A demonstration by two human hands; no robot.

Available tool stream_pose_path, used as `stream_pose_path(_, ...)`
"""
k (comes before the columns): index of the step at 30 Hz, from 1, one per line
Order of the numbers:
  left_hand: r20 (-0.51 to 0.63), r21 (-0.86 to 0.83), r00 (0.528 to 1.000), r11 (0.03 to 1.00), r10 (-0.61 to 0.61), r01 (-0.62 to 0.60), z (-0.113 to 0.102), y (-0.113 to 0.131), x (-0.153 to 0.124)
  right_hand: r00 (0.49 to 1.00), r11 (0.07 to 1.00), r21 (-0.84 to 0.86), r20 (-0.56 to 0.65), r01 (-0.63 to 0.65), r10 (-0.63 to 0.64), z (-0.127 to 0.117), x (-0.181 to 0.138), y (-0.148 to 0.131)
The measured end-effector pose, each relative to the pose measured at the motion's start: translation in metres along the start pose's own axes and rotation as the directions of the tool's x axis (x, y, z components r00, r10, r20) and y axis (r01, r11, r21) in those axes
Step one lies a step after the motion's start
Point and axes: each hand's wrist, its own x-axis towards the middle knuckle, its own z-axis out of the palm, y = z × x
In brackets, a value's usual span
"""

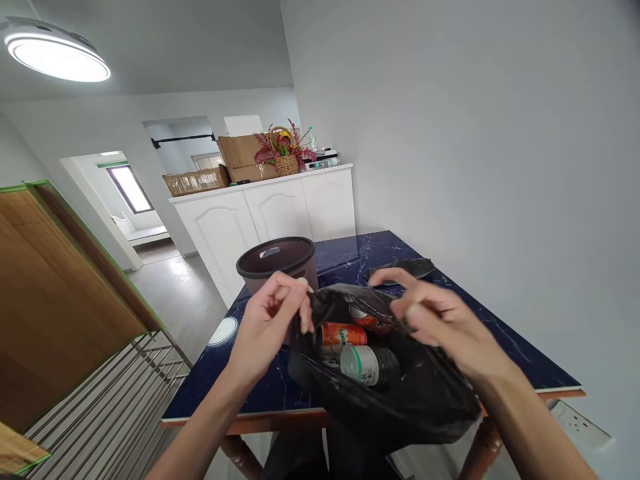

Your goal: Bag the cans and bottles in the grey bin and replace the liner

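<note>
A black plastic garbage bag (350, 407) hangs with its mouth open at the table's near edge. My left hand (273, 317) pinches the left side of its rim between thumb and fingers. On the opposite side, my right hand (435, 310), slightly blurred, has its thumb and lower fingers closed on the rim while the index finger stretches out. Inside the bag lie an orange soda can (343, 334), another orange can (370, 321) partly covered by the rim, and a clear plastic bottle (367, 365) with a white and green label.
Just behind my left hand, a dark brown trash bin (277, 257) stands on the blue marbled table (345, 257). A folded black plastic piece (415, 268) lies at the back right. Left is a metal rack (120, 393); a white cabinet (280, 210) and a wall (475, 167) stand beyond.
</note>
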Motion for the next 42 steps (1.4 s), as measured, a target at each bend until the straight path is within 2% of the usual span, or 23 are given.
stream_pose_path(2,0.074,0.196,0.993,0.975,0.088,-0.101,0.009,0.007,0.002,0.988,0.975,-0.221,0.146,-0.014,0.048,0.024,0.003,-0.003)
stream_pose_path(5,0.140,0.356,0.972,0.906,0.191,-0.229,0.017,0.014,0.004,0.951,0.928,-0.373,0.282,-0.013,0.127,0.057,0.009,0.003)
stream_pose_path(8,0.168,0.375,0.960,0.886,0.224,-0.273,0.011,0.009,0.003,0.934,0.911,-0.403,0.284,-0.087,0.215,0.076,0.013,0.013)
stream_pose_path(11,0.266,0.281,0.937,0.911,0.228,-0.302,-0.010,-0.009,0.001,0.935,0.910,-0.377,0.228,-0.174,0.274,0.079,0.015,0.019)
stream_pose_path(13,0.396,0.216,0.902,0.937,0.173,-0.275,-0.024,-0.024,0.002,0.932,0.916,-0.345,0.217,-0.204,0.289,0.078,0.016,0.019)
stream_pose_path(16,0.526,0.292,0.851,0.938,0.004,-0.185,-0.031,-0.043,0.007,0.930,0.936,-0.276,0.231,-0.217,0.284,0.079,0.021,0.021)
stream_pose_path(19,0.536,0.391,0.837,0.911,-0.110,-0.130,-0.022,-0.051,0.009,0.926,0.948,-0.230,0.257,-0.220,0.277,0.082,0.027,0.022)
stream_pose_path(21,0.524,0.398,0.842,0.911,-0.127,-0.110,-0.016,-0.053,0.007,0.936,0.956,-0.201,0.239,-0.215,0.260,0.081,0.030,0.019)
stream_pose_path(22,0.500,0.384,0.858,0.918,-0.118,-0.098,-0.015,-0.054,0.005,0.951,0.960,-0.189,0.193,-0.205,0.242,0.078,0.031,0.016)
stream_pose_path(25,0.345,0.238,0.933,0.971,-0.099,0.015,-0.018,-0.057,-0.001,0.985,0.974,-0.152,-0.070,-0.165,0.156,0.059,0.027,0.007)
stream_pose_path(28,0.185,-0.109,0.966,0.973,-0.179,0.201,-0.024,-0.060,-0.006,0.946,0.990,-0.045,-0.304,-0.131,0.111,0.033,0.015,0.001)
stream_pose_path(31,0.095,-0.474,0.958,0.834,-0.272,0.283,-0.027,-0.060,-0.004,0.884,0.987,0.156,-0.456,-0.035,0.103,0.008,0.001,0.002)
stream_pose_path(35,0.030,-0.761,0.970,0.624,-0.241,0.179,-0.021,-0.053,0.003,0.842,0.927,0.368,-0.521,0.073,0.141,-0.012,-0.009,0.013)
stream_pose_path(37,0.026,-0.837,0.967,0.524,-0.252,0.160,-0.015,-0.048,0.005,0.832,0.918,0.394,-0.524,0.048,0.181,-0.017,-0.012,0.021)
stream_pose_path(40,0.044,-0.926,0.928,0.333,-0.370,0.177,-0.008,-0.041,0.009,0.801,0.940,0.340,-0.558,-0.016,0.216,-0.020,-0.023,0.035)
stream_pose_path(42,0.038,-0.953,0.903,0.255,-0.428,0.161,-0.006,-0.038,0.010,0.813,0.959,0.280,-0.545,-0.052,0.203,-0.025,-0.040,0.045)
